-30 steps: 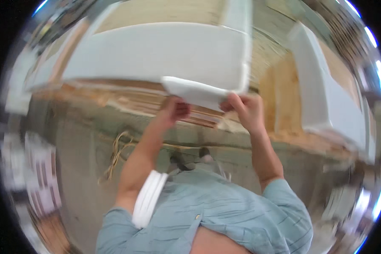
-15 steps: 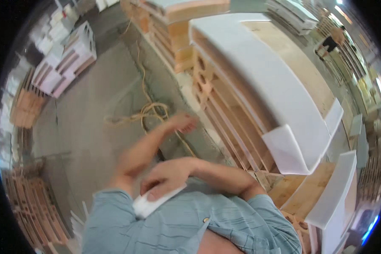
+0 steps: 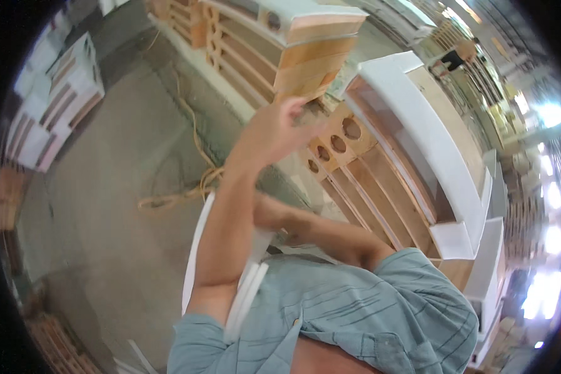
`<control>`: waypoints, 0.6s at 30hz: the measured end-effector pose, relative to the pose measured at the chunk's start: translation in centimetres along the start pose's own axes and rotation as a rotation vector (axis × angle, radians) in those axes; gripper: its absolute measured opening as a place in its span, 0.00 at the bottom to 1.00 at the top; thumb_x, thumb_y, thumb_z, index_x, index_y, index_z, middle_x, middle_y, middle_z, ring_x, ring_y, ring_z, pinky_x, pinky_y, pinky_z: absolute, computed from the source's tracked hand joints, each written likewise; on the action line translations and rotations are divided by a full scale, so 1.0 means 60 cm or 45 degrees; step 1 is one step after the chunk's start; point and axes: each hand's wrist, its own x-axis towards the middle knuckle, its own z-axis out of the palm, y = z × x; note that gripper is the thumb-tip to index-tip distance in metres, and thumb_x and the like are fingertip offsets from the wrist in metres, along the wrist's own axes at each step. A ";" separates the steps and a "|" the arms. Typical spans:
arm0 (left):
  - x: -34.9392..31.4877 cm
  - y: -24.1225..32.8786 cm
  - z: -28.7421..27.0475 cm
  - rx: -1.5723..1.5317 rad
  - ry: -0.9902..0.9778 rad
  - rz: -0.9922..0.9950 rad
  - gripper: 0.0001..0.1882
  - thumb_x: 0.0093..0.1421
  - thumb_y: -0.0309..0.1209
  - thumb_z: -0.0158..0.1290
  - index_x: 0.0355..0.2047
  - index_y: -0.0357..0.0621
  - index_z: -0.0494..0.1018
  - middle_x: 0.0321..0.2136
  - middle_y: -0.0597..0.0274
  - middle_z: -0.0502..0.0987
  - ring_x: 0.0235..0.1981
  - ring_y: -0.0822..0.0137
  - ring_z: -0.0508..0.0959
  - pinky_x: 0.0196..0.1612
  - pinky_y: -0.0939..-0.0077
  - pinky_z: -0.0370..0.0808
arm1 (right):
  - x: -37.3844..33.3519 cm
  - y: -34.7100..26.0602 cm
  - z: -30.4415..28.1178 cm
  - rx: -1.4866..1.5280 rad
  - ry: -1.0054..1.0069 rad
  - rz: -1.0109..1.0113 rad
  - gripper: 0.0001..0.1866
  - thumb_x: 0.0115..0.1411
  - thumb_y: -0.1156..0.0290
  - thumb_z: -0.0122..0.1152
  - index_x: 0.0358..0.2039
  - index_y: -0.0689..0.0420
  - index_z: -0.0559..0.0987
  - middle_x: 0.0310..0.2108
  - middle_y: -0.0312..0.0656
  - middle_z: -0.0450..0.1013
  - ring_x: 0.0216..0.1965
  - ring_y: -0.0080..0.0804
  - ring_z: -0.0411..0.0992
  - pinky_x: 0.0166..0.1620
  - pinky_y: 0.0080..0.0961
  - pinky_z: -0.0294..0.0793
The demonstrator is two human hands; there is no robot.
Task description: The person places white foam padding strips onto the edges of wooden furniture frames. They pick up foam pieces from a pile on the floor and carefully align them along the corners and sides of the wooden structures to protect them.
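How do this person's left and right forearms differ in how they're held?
The left forearm reaches up the picture, while the right forearm crosses sideways in front of the body. The left forearm is in front, its left hand visible though blurred; the right forearm passes behind it, its hand mostly hidden. White strips sit beside the left elbow, none beside the right. Both are bare below short blue sleeves.

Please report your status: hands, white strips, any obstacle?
Left hand outstretched, blurred; right hand hidden behind left forearm. White strips between left arm and shirt. Yellow cord on floor.
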 end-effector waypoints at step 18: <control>0.201 -0.274 -0.191 0.273 -0.037 -0.309 0.18 0.49 0.32 0.56 0.41 0.36 0.74 0.30 0.47 0.79 0.29 0.56 0.80 0.35 0.67 0.74 | 0.184 -0.138 -0.891 -0.663 0.801 -0.028 0.18 0.59 0.60 0.60 0.45 0.58 0.75 0.37 0.37 0.75 0.39 0.27 0.71 0.45 0.27 0.69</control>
